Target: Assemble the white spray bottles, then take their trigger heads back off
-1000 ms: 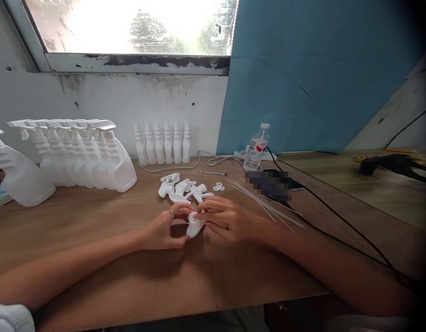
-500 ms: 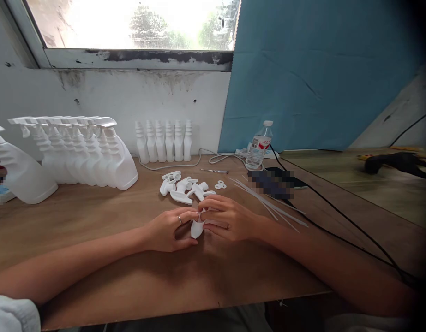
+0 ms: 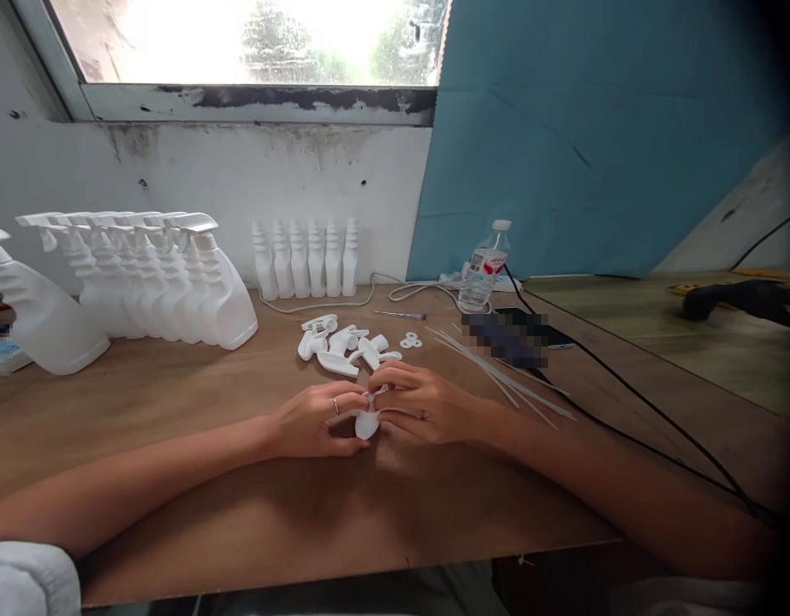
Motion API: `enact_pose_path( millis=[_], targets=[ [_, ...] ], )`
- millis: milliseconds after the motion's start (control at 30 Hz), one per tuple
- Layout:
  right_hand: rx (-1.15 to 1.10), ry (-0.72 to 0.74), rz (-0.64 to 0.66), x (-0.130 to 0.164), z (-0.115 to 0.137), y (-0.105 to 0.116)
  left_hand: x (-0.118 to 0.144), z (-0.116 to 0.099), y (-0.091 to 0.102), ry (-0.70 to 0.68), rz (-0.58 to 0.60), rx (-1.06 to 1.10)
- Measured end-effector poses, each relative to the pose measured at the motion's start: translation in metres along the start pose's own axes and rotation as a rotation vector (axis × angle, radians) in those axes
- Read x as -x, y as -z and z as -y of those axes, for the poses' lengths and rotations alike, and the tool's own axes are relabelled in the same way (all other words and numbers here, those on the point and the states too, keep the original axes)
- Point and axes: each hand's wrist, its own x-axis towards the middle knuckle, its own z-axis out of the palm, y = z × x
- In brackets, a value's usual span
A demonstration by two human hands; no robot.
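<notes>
The brown surface (image 3: 272,530) carries a row of large white spray bottles (image 3: 221,299) at left and six slim white bottles (image 3: 316,274) along the back. Near its middle lie clustered white sprayer parts (image 3: 336,363), small white rings (image 3: 407,343) and a thin pointed tool (image 3: 413,316); to the right, translucent strips (image 3: 490,370), a clear water bottle (image 3: 477,291) and a flat dark device (image 3: 557,339).

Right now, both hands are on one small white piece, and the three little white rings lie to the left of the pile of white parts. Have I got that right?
Not quite: the three little white rings lie to the right of the pile of white parts, as the head view shows. The left hand and right hand are both on one small white piece.
</notes>
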Motion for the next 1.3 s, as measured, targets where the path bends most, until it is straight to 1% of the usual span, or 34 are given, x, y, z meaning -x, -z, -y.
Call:
enact_pose_path(
  millis=[100,233,300,433,567,633,700,767,800,833,867,900,933,967,1000,1067,1133,1200,1300],
  targets=[
    [0.035,-0.030,0.019,0.001,0.001,0.000,0.000,0.000,-0.001,-0.003,-0.018,-0.002],
    [0.165,-0.124,0.081,-0.001,0.010,0.001,0.000,0.000,-0.002,0.024,-0.026,-0.026],
    [0.187,-0.165,0.107,-0.003,0.015,0.002,-0.001,-0.001,-0.001,0.019,-0.027,-0.036],
    [0.135,-0.212,0.143,-0.003,0.020,0.002,-0.001,-0.001,-0.001,-0.004,-0.027,-0.041],
    [-0.044,-0.239,0.191,-0.002,0.017,0.004,0.000,0.000,-0.002,0.009,-0.027,-0.051],
    [-0.170,-0.259,0.170,-0.002,0.012,0.008,0.000,0.001,-0.003,-0.012,-0.030,-0.057],
    [-0.240,-0.311,0.090,-0.002,0.003,0.017,0.000,0.002,-0.003,-0.028,-0.027,-0.061],
    [-0.198,-0.441,0.010,0.001,-0.008,0.030,-0.001,0.002,-0.004,-0.024,-0.022,-0.057],
    [-0.131,-0.537,0.001,0.003,-0.015,0.038,-0.001,0.002,-0.004,-0.012,-0.016,-0.054],
    [-0.039,-0.659,0.029,0.007,-0.023,0.047,-0.001,0.001,-0.004,0.001,-0.006,-0.051],
    [0.079,-0.771,0.092,0.012,-0.032,0.056,0.000,0.001,-0.004,0.015,0.002,-0.049],
    [0.192,-0.883,0.218,0.019,-0.040,0.065,0.000,0.001,-0.004,0.030,0.012,-0.046],
    [0.298,-1.036,0.358,0.026,-0.048,0.074,0.000,0.001,-0.004,0.051,0.018,-0.042],
    [0.348,-1.187,0.496,0.033,-0.056,0.082,0.001,0.000,-0.004,0.082,0.019,-0.035],
    [0.344,-1.259,0.553,0.041,-0.062,0.089,0.001,0.000,-0.005,0.119,0.021,-0.025],
    [0.292,-1.370,0.654,0.055,-0.071,0.099,0.002,0.000,-0.005,0.186,0.023,-0.009],
    [0.201,-1.446,0.728,0.065,-0.075,0.105,0.002,0.001,-0.005,0.199,0.033,-0.005],
    [0.115,-1.496,0.780,0.071,-0.076,0.106,0.001,0.001,-0.005,0.145,0.039,-0.004],
    [0.022,-1.515,0.813,0.073,-0.077,0.103,0.000,0.003,-0.005,0.075,0.034,0.011]
  ],
)
